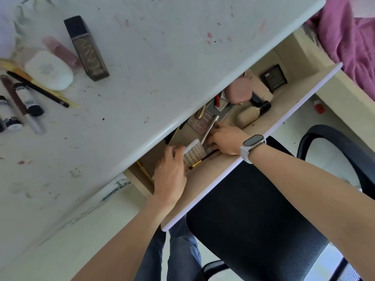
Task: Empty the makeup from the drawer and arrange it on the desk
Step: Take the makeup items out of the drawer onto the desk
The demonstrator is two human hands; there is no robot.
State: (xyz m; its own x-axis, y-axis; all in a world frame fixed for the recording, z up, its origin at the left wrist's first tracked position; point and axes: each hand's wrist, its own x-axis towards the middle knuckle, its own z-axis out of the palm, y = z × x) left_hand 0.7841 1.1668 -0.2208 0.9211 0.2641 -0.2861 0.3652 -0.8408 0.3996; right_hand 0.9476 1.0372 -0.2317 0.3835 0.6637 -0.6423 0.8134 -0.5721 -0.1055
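The open drawer [288, 98] under the white desk [162, 67] holds makeup: a pink compact [238, 92], a beige bottle with a black cap [250, 115], a dark square palette [274, 77] and a mauve palette [200, 123]. My left hand [170, 173] grips a clear dotted sheet pack [192, 153] inside the drawer. My right hand [225, 140], with a white watch on its wrist, pinches a thin silver stick [210, 129]. A black brush with a gold ferrule [200, 160] lies between both hands.
On the desk at the left lie a dark foundation bottle [87, 48], a white oval case [49, 71], a pink tube [60, 50], pencils [38, 89] and small tubes [28, 99]. A black office chair [263, 209] stands below the drawer. Pink cloth [349, 37] lies at the top right.
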